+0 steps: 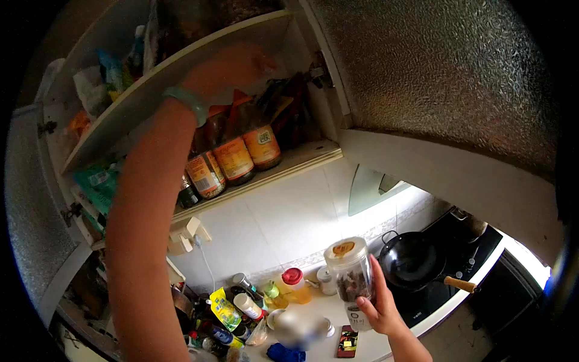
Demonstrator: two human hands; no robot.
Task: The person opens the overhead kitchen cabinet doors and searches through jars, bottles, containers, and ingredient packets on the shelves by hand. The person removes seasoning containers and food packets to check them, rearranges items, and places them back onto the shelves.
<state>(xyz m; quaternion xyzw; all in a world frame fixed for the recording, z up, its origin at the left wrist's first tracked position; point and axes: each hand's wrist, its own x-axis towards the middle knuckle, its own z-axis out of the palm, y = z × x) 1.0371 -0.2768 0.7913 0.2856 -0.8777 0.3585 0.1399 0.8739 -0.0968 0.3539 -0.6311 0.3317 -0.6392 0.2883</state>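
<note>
My right hand (381, 301) is wrapped around a clear jar (350, 274) with a pale lid and dark pieces inside, held upright above the counter. My left hand (238, 67), with a pale green bangle on the wrist, reaches into the open wall cabinet, just above several jars with orange labels (234, 158). Its fingers are dim and blurred, so their grip does not show. Dark packets (288, 102) lie to the right of those jars, near the left hand.
The cabinet shelf (313, 158) and an open frosted-glass door (446, 72) overhang the counter. Below stand bottles, a yellow pouch (225, 309) and a red-lidded jug (294, 283). A black wok (413, 260) sits on the hob at right. A small dark box (347, 341) lies near the front edge.
</note>
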